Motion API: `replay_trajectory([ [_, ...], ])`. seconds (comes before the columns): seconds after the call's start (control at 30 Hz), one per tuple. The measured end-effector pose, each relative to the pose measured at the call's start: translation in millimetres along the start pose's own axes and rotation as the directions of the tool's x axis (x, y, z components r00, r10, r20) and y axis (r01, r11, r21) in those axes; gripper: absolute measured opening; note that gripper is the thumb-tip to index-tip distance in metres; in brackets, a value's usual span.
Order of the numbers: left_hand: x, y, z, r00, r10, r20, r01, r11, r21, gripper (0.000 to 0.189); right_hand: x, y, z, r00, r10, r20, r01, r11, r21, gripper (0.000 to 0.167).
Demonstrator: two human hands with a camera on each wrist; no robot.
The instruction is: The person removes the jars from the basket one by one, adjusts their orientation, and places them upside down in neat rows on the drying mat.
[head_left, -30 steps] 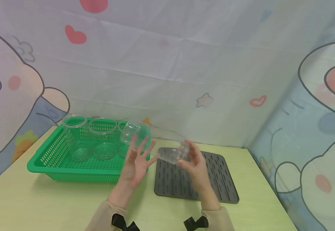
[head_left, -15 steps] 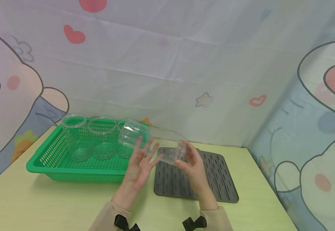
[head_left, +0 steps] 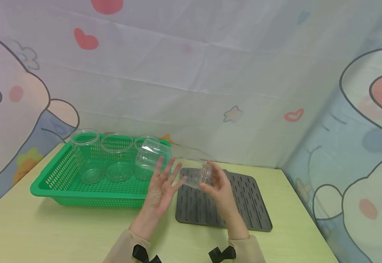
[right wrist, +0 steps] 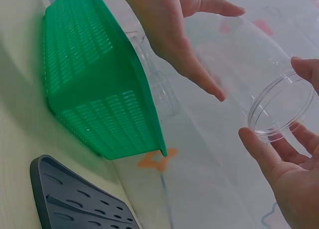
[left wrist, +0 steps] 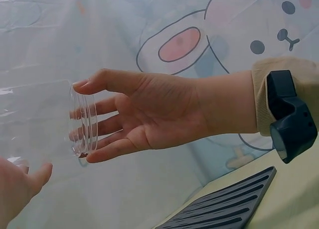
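A clear plastic jar [head_left: 149, 155] is held in the air on its side, tilted, its threaded mouth toward the right. My right hand [head_left: 221, 190] grips the mouth end, thumb on one side and fingers on the other. My left hand [head_left: 161, 190] has its fingers spread out along the jar's body, palm toward the jar. In the right wrist view, the left hand [right wrist: 169, 30] lies at the closed end, and the right hand's [right wrist: 294, 174] fingertips are on the threaded rim. The left wrist view shows the jar mouth [left wrist: 83, 122] between the right thumb and fingers.
A green slotted plastic basket [head_left: 92, 200] stands at the left with three upright clear jars [head_left: 116, 142] in it. Below the right hand, a dark grey ridged mat [head_left: 253, 204] lies on the pale yellow table [head_left: 296, 219]. A printed cloth [head_left: 191, 73] hangs behind.
My left hand has shifted a little to the right, fingers still spread. The jar, blurred earlier at its closed end, now shows sharply, and the right hand has moved slightly left.
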State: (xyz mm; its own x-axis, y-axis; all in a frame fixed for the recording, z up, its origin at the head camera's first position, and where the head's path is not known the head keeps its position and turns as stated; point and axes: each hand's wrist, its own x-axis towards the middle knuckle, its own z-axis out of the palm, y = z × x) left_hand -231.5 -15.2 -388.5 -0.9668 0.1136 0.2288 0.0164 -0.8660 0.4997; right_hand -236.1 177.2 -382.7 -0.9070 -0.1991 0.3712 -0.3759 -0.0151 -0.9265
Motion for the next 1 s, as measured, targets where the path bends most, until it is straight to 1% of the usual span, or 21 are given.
replay_trajectory([
  [0.1,0.9,-1.5,0.3,1.0,0.005,0.01,-0.006,1.0,0.015,0.093,0.3,1,-3,1.0,0.012,0.009,-0.012,1.0,-0.005,0.075],
  [0.27,2.4,-3.6,0.4,1.0,0.009,0.014,-0.009,1.0,0.011,0.092,-0.2,3,-8,0.999,0.031,0.012,-0.031,1.0,-0.001,0.077],
  [0.37,4.7,-2.4,1.0,0.999,0.026,0.025,-0.026,0.999,0.028,0.094,-0.5,3,-11,0.999,0.034,0.005,-0.034,0.999,0.001,0.074],
  [0.47,9.2,-0.6,3.5,0.998,0.052,0.034,-0.054,0.998,0.046,0.098,-0.8,1,-14,0.999,0.032,-0.033,-0.032,0.999,-0.014,0.065],
  [0.57,16.1,-0.8,9.3,0.997,0.082,0.018,-0.083,0.994,0.068,0.096,-1.2,1,-19,0.996,0.007,-0.087,-0.01,0.999,-0.03,0.055],
  [0.67,23.9,-3.6,18.2,0.993,0.12,-0.011,-0.117,0.985,0.124,0.09,-1.9,0,-27,0.992,-0.026,-0.124,0.022,0.999,-0.033,0.048],
  [0.73,29.3,-6.9,24.1,0.987,0.155,-0.035,-0.147,0.975,0.169,0.086,-1.7,0,-33,0.989,-0.04,-0.139,0.037,0.999,-0.026,0.045],
  [0.8,34.6,-11.3,28.9,0.98,0.191,-0.062,-0.172,0.958,0.228,0.085,-1.6,0,-38,0.987,-0.05,-0.153,0.048,0.999,-0.016,0.042],
  [0.9,41.6,-18.9,33.6,0.962,0.249,-0.112,-0.2,0.922,0.331,0.084,-1.1,0,-45,0.982,-0.065,-0.178,0.066,0.998,-0.005,0.039],
  [1.0,49.1,-28.9,34.5,0.943,0.299,-0.143,-0.213,0.877,0.432,0.086,-1.2,0,-50,0.975,-0.086,-0.203,0.09,0.996,0.01,0.037],
])
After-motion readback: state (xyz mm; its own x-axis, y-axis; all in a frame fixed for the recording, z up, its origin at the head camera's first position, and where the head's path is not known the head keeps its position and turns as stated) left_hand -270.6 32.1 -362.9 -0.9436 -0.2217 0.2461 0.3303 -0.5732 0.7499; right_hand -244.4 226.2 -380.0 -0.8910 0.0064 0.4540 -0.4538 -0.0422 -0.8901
